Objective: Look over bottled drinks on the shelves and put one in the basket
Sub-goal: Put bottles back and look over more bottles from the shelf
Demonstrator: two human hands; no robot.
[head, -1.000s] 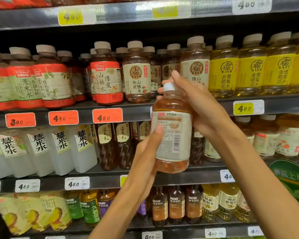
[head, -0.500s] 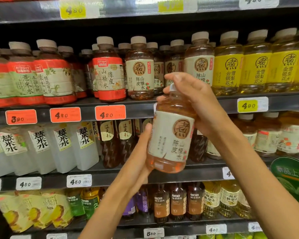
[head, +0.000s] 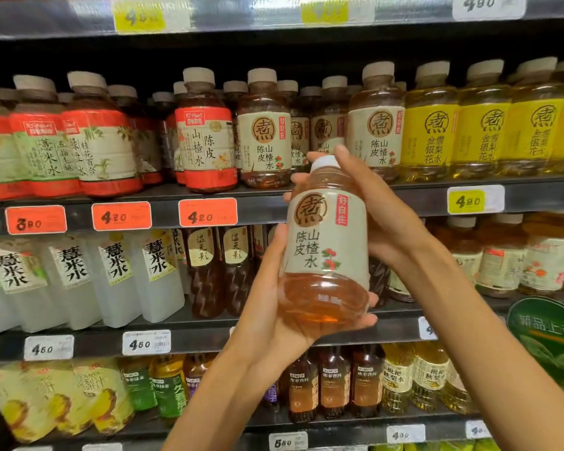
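I hold an amber drink bottle (head: pixel 326 255) with a cream label and a pale cap in front of the shelves, its label front facing me. My left hand (head: pixel 274 320) cups its base and left side from below. My right hand (head: pixel 381 216) wraps its neck and right side, fingers over the cap. Matching cream-labelled bottles (head: pixel 263 138) stand on the shelf behind. No basket is in view.
Red-labelled bottles (head: pixel 205 141) and yellow-labelled bottles (head: pixel 479 125) fill the same shelf. White cloudy bottles (head: pixel 114 271) stand on the shelf below. Price tags line the shelf edge (head: pixel 267 206). A round green sign (head: pixel 547 336) sticks out at the lower right.
The bottle has been turned in my hands from its back label with barcode to its front. My left hand has slid from its side to under its base.
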